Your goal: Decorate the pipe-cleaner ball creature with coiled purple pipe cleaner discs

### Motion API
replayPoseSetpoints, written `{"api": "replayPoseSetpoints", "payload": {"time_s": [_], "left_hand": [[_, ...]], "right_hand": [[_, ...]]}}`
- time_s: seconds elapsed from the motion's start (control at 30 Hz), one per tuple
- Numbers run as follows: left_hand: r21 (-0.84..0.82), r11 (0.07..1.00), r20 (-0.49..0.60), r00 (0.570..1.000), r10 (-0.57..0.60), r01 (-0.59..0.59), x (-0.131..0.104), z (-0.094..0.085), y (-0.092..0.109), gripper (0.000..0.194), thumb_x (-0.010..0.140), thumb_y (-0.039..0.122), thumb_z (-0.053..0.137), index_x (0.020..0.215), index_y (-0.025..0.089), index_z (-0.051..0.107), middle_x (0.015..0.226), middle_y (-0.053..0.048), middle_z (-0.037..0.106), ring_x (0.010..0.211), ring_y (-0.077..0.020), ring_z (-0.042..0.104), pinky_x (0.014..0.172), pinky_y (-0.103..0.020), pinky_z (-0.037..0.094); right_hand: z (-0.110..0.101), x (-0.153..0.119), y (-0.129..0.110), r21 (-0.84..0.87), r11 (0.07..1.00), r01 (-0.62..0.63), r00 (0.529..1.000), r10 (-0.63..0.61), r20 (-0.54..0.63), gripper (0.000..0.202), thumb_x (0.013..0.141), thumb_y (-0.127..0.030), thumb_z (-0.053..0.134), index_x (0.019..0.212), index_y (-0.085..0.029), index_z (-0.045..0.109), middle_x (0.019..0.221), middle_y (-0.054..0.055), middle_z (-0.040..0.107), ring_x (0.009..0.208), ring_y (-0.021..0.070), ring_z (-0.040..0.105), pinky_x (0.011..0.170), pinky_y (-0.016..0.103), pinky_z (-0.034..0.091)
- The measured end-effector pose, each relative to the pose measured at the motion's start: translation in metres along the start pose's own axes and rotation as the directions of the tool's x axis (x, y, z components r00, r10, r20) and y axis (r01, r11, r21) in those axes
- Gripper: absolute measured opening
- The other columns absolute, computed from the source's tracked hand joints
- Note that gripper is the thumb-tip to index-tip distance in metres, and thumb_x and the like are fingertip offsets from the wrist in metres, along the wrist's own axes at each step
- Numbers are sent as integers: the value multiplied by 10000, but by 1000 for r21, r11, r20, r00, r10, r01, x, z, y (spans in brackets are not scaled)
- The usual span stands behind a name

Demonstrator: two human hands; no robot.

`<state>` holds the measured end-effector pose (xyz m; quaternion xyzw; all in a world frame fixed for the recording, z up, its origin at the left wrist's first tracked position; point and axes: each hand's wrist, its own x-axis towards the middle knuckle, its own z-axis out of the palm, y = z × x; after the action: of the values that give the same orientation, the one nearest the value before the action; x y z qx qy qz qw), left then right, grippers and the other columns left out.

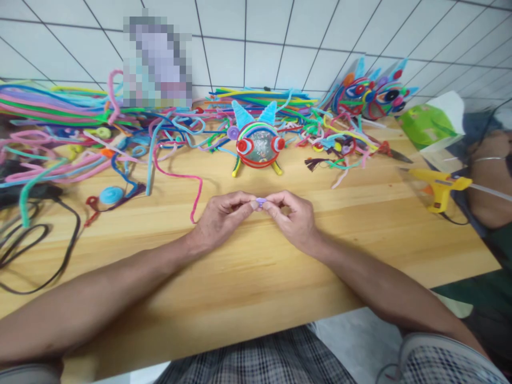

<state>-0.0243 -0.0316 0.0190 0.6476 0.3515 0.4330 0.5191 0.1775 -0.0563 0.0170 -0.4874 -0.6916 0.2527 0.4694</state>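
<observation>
Between the fingertips of both hands is a small purple coil of pipe cleaner. My left hand pinches its left side and my right hand pinches its right side, a little above the table. Just beyond them stands a round animal-like figure with a silvery middle and red-and-white eyes. Blue pointed ears rise from its top, and yellow-tipped legs reach the wood. One purple coil sits by its left ear. A pink pipe cleaner trails close to my left hand.
Pipe cleaners in many colours lie heaped along the wall. At the right are a yellow glue gun, scissors and a green package. Two finished-looking figures stand behind. A black cable loops at left. Another person's arm is at far right.
</observation>
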Motion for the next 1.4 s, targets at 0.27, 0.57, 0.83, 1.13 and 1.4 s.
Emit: {"api": "replayPoseSetpoints", "payload": {"time_s": [0.27,0.57,0.83,1.13,1.4], "left_hand": [[-134,988,-176,980,-96,73,7,-1,4,245,892,444,854,893,199,847,873,-51,841,788,-162,741,816,-272,601],[-326,910,173,962,-209,257,-11,14,33,213,911,417,853,913,204,854,918,-64,849,932,-199,797,856,-294,638],[-356,895,26,960,-278,269,-6,10,24,250,858,439,892,884,195,844,803,-35,809,665,-131,695,641,-238,574],[-316,942,-175,968,-178,116,1,3,5,189,887,393,870,904,206,846,848,-36,831,758,-136,726,796,-255,589],[-263,947,-153,961,-230,184,4,3,5,246,858,441,882,888,201,838,854,-59,835,797,-174,752,836,-297,602]], "right_hand": [[-6,2,0,-79,984,159,987,-159,7,86,995,-280,722,959,-213,683,808,4,765,691,139,684,655,266,531],[15,-13,0,-136,743,655,696,-524,492,236,1042,-416,679,982,-197,745,973,82,783,951,243,725,872,418,604],[11,-13,-1,56,930,362,856,-356,374,192,1025,-391,696,1055,-208,747,979,72,799,922,211,745,837,360,616],[-5,-5,-6,67,977,204,955,-214,208,493,1040,-392,652,626,-222,446,542,-77,422,489,75,363,514,251,296],[-14,-5,-5,-97,908,408,876,-360,320,549,1083,-455,526,596,-257,368,509,-39,431,490,129,393,563,308,343]]}}
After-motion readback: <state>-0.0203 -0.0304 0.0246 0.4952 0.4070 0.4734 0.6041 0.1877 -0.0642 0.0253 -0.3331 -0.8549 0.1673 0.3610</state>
